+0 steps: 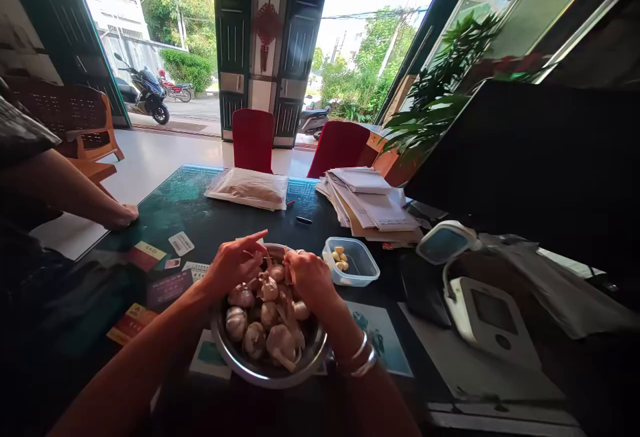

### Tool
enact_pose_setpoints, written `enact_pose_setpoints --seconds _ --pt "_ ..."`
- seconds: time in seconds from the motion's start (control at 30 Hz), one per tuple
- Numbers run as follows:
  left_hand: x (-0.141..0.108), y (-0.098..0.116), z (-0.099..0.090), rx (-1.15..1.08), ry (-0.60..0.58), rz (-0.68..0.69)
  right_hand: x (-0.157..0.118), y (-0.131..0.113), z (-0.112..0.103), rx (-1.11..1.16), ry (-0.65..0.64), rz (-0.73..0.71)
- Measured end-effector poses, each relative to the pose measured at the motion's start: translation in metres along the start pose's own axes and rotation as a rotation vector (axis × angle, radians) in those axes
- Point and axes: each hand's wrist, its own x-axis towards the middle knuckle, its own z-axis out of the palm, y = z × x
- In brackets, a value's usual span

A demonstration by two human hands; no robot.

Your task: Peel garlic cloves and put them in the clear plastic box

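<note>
A round metal bowl (273, 381) full of whole garlic bulbs (255, 340) stands at the table's near edge, with papery skins among the bulbs. Over its far left rim is my left hand (236, 265), index finger stretched out and the other fingers loosely bent and apart. My right hand (309, 278), with bracelets on the wrist, is closed at the far right rim. Its fingertips pinch garlic with dry skin; most of that piece is hidden. Just right of this hand, a clear plastic container (357, 279) holds several peeled garlic cloves (340, 257).
On the dark glass-topped table (175, 197) lie cards (167, 287), a plastic-wrapped package (250, 187) and stacked papers (375, 203). A white device with a screen (493, 320) and a black monitor (540, 170) stand right. Another person's arm (75, 187) rests at the left edge.
</note>
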Motion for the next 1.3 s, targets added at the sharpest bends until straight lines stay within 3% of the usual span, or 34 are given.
enact_pose_setpoints --seconds 0.37,0.57,0.7,0.87,1.03,1.3 --pt "0.000 -0.003 0.004 -0.006 -0.012 0.016 -0.001 0.003 -0.016 -0.072 -0.145 0.018" --pt "-0.001 -0.008 0.007 -0.083 -0.033 0.021 -0.001 0.004 -0.013 -0.120 -0.191 -0.002" --pt "-0.003 -0.008 0.006 -0.101 -0.041 0.008 -0.004 0.003 -0.011 -0.021 -0.041 -0.025" --pt "-0.003 -0.006 0.006 -0.122 -0.035 0.041 -0.006 -0.006 -0.010 0.422 0.197 -0.123" --pt "-0.004 -0.005 0.007 -0.076 -0.018 0.105 -0.007 -0.013 -0.007 0.601 0.202 -0.170" --pt "-0.008 0.004 0.007 0.176 -0.050 0.246 -0.007 -0.016 -0.003 0.533 0.200 -0.209"
